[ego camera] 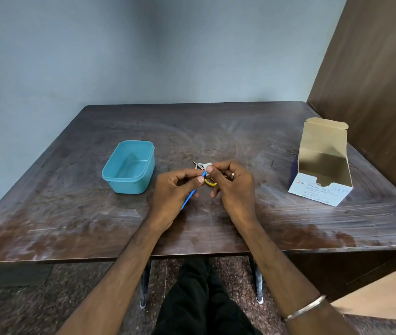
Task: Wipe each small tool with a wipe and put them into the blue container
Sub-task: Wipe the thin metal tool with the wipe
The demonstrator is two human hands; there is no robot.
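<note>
My left hand [176, 189] pinches a thin blue-handled tool [188, 198] that slants from lower left to upper right. At the tool's upper end my right hand [232, 183] presses a small white wipe [208, 164] around it between thumb and fingers. Behind the hands, small scissors with a yellow handle [210, 182] and metal blades [198, 165] lie on the table, partly hidden. The blue container [129, 169] stands to the left of my hands, open, with nothing inside.
An open cardboard box of alcohol swabs [322, 163] stands at the right of the dark wooden table [71, 213], its flap up. A brown wall panel rises at the far right. My legs show below the table's front edge.
</note>
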